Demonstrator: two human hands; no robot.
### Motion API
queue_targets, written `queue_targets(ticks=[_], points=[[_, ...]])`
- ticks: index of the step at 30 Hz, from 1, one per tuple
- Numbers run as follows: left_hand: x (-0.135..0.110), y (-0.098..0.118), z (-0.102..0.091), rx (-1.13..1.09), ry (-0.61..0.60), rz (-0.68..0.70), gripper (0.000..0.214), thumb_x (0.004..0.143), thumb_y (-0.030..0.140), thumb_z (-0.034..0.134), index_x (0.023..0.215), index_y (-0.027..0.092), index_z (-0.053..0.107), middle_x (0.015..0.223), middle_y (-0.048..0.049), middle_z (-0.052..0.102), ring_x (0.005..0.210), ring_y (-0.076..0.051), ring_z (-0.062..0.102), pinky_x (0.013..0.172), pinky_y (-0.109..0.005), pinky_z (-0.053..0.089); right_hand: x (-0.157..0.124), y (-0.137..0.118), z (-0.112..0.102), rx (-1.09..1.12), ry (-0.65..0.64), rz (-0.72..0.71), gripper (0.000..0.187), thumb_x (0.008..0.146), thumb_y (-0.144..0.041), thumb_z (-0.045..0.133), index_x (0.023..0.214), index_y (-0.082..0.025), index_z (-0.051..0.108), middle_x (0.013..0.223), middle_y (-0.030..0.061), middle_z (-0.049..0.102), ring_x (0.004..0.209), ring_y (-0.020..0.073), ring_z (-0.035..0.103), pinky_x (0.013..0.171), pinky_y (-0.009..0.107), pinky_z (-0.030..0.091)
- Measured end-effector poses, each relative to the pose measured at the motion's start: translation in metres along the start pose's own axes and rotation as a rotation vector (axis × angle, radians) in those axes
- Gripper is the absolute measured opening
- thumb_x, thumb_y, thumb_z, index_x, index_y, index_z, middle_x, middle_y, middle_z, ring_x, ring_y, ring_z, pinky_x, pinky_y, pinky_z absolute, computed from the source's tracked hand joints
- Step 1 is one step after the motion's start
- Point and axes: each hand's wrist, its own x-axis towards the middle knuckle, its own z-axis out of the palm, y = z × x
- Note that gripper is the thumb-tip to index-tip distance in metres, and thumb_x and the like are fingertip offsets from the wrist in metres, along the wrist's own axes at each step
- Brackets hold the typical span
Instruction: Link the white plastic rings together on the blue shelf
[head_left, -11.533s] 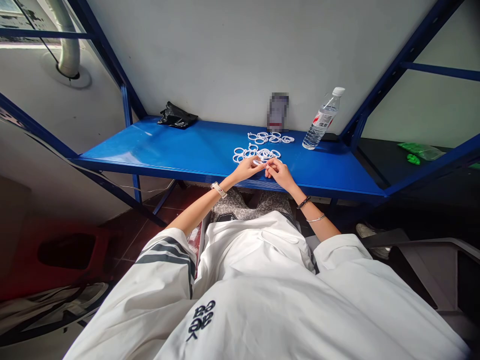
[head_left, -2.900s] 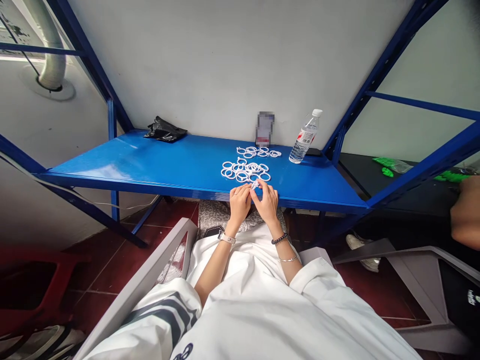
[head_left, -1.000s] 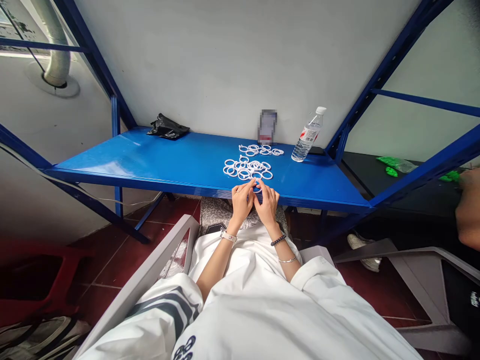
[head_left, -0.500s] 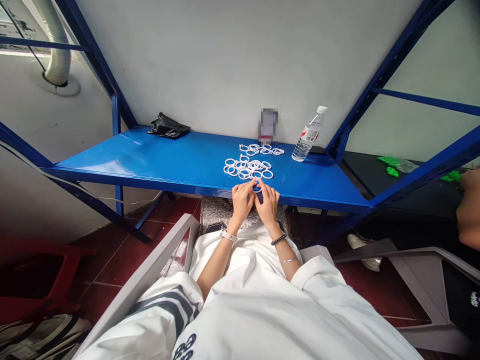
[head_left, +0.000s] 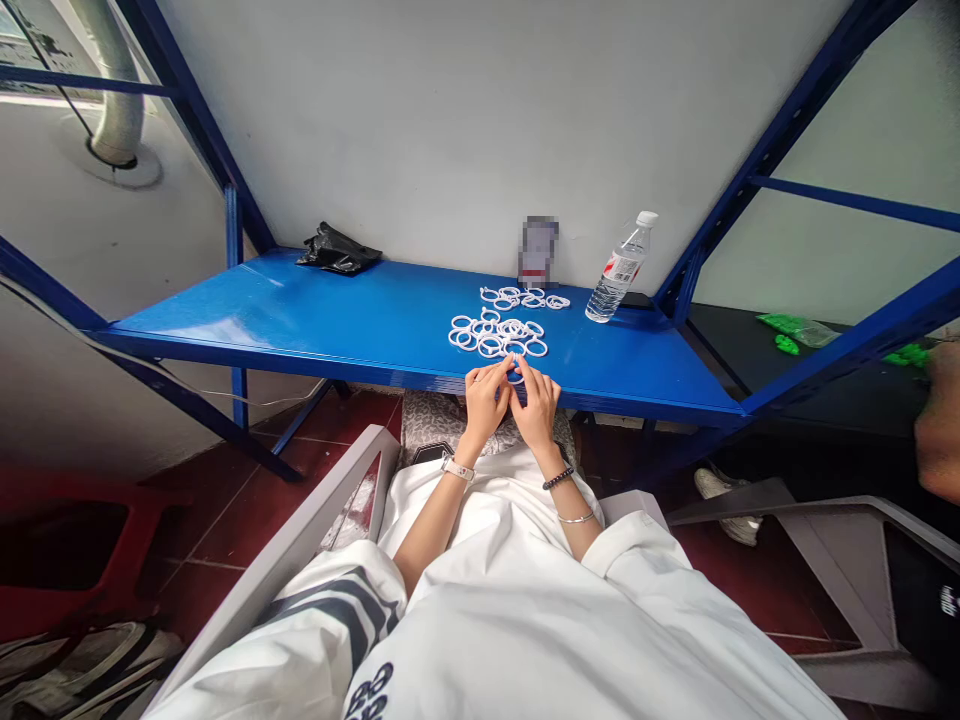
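Observation:
My left hand (head_left: 486, 400) and my right hand (head_left: 535, 402) meet at the front edge of the blue table (head_left: 352, 330). Between their fingertips they pinch one white ring (head_left: 516, 379), which looks like a curtain ring; part of it is hidden behind the fingers. Just beyond my fingertips lies a loose pile of several white rings (head_left: 510, 329). Farther back, a smaller group of similar rings (head_left: 510, 295) lies near the wall. Some of these rings show small eyelets.
A water bottle (head_left: 619, 270) stands right of the rings, beside a dark flat object (head_left: 637, 300). A blurred-out upright object (head_left: 538, 250) leans at the wall. A black plastic bag (head_left: 339, 250) lies back left. At right, another person's arm (head_left: 937, 425) is near green items (head_left: 787, 325).
The camera view has shifted very slightly. Both hands keep their pinch on the ring at the same spot, and the ring piles look unchanged.

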Motion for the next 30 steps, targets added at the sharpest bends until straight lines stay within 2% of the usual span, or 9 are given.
queue_targets(ticks=[30], points=[[-0.0003,-0.0011,-0.0014,0.015,-0.047,-0.019,0.051,0.100,0.012,0.040,0.145,0.023,0.061,0.123,-0.0079,0.078,0.111,-0.021,0.070,0.097,-0.038,0.042,-0.0013,0.0011,0.0006,-0.024,-0.014,-0.021,0.057,0.104,-0.025,0.049,0.160,-0.026,0.042,0.124,0.0112,0.072,0.110,0.0262,0.062,0.098,0.040,0.043]])
